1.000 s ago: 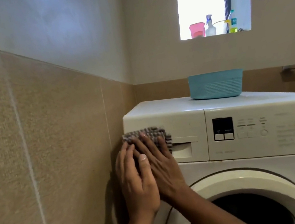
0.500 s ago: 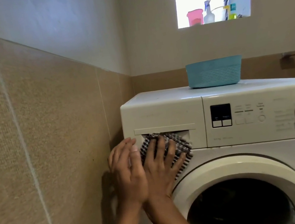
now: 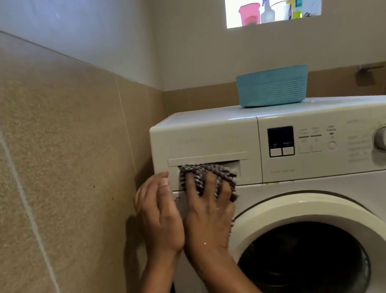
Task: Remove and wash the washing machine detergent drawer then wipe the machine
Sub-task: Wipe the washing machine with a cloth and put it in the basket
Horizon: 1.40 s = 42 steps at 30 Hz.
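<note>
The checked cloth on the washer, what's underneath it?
The right hand presses the checked cloth into the handle recess of the detergent drawer. The recess's right end shows bare; its left part and the panel beneath the cloth are covered.

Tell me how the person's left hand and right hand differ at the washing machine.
The right hand has its fingers spread and presses a checked cloth against the drawer recess of the washing machine; the left hand holds nothing. The left hand is turned edge-on with fingers together at the machine's left corner; the right hand faces the front panel. Both are bare and raised side by side.
</note>
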{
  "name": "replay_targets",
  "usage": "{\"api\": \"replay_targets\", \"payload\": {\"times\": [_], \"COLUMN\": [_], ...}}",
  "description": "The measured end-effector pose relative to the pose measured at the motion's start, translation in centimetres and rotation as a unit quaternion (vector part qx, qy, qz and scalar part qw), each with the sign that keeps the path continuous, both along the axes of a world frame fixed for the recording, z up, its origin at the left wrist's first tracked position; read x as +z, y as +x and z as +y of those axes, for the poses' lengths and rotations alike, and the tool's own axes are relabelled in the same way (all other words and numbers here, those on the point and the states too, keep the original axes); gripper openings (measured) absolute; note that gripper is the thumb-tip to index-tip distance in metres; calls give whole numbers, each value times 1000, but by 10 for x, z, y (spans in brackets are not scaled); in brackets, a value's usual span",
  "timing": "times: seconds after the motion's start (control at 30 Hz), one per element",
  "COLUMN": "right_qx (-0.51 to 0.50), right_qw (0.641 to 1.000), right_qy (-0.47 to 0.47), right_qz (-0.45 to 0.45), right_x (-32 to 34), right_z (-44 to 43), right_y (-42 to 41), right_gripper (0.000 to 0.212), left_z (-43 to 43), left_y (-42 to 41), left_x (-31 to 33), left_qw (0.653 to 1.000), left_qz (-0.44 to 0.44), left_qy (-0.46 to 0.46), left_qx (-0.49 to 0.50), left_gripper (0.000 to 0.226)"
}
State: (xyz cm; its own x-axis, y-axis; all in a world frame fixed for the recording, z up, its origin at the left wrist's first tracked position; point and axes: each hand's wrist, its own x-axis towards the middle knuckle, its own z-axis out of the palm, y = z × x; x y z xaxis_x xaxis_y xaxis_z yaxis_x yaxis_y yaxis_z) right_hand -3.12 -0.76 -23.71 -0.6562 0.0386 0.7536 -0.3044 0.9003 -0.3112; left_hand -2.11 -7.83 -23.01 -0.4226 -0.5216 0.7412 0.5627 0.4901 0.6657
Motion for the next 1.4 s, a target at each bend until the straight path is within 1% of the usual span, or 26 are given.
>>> {"api": "replay_targets", "payload": {"times": [0.03, 0.1, 0.13, 0.23, 0.27, 0.3, 0.37, 0.4, 0.43, 0.47, 0.53, 0.57, 0.67, 0.73, 0.77, 0.8, 0.9, 1.03, 1.13, 1.17, 1.2, 1.23, 1.3, 1.33, 1.37, 1.4], "right_qx": [-3, -30, -49, -59, -52, -51, -58, -55, -35, 3, 82, 107, 161, 189, 187, 176, 121, 30, -42, -47, -37, -17, 5, -7, -29, -53], "right_qw": [1000, 1000, 999, 995, 995, 993, 984, 983, 986, 989, 985, 977, 948, 921, 915, 916, 940, 979, 992, 992, 992, 990, 976, 975, 981, 988], "right_qy": [11, 3, 0, 13, -6, -44, -133, -140, -116, -72, 45, 100, 219, 292, 307, 308, 270, 128, 11, -1, 17, 61, 156, 158, 115, 46], "right_qz": [8, 5, 20, 76, 89, 101, 108, 108, 116, 127, 144, 152, 166, 177, 185, 188, 172, 158, 120, 113, 117, 127, 153, 159, 156, 141], "right_x": [-1, -2, -3, 1, 2, 1, -5, -9, -16, -21, -29, -29, -11, 14, 29, 45, 72, 63, 31, 20, 10, 2, 14, 28, 45, 59], "right_z": [8, 43, 64, 106, 109, 108, 103, 96, 88, 77, 53, 43, 18, 0, -6, -8, 8, 86, 157, 169, 174, 177, 191, 204, 217, 233], "right_y": [-3, -12, -16, -22, -24, -28, -36, -39, -40, -40, -40, -40, -45, -49, -52, -56, -62, -71, -75, -72, -70, -69, -79, -85, -92, -98], "right_gripper": [71, 75, 76, 69, 67, 67, 76, 81, 83, 82, 75, 73, 66, 62, 62, 61, 63, 61, 59, 59, 60, 61, 67, 68, 65, 61], "left_z": [-1, 1, 2, 2, 2, 2, 1, 0, 1, 1, 4, 5, 2, -3, -5, -3, 11, 42, 73, 85, 97, 109, 130, 139, 147, 156], "left_y": [1, 4, 6, 5, 4, 3, 2, 2, 2, 1, 1, 2, 2, 0, 0, -2, -4, -12, -19, -20, -22, -23, -27, -29, -32, -34], "left_x": [1, 3, 3, 1, -1, -2, -5, -5, -6, -6, -6, -6, -6, -3, 0, 4, 19, 38, 41, 40, 39, 38, 39, 42, 46, 50], "left_qw": [1000, 1000, 999, 999, 999, 999, 999, 999, 999, 999, 999, 999, 999, 997, 997, 997, 995, 983, 958, 949, 940, 930, 913, 907, 904, 902], "left_qz": [1, -7, -15, -24, -25, -26, -23, -28, -35, -39, -42, -46, -42, -46, -55, -63, -73, -41, -42, -42, -43, -45, -51, -53, -53, -53], "left_qy": [6, 18, 23, 31, 30, 29, 27, 31, 34, 33, 17, 10, 26, 50, 47, 32, -56, -180, -283, -313, -339, -363, -403, -416, -425, -428], "left_qx": [-5, -16, -19, -18, -20, -22, -20, -18, -16, -16, -16, -17, 0, 33, 38, 34, 31, 1, -11, -13, -14, -16, -20, -20, -17, -14], "left_gripper": [45, 47, 45, 47, 49, 49, 46, 44, 43, 44, 51, 54, 48, 58, 63, 65, 65, 63, 62, 61, 61, 61, 62, 63, 63, 64]}}
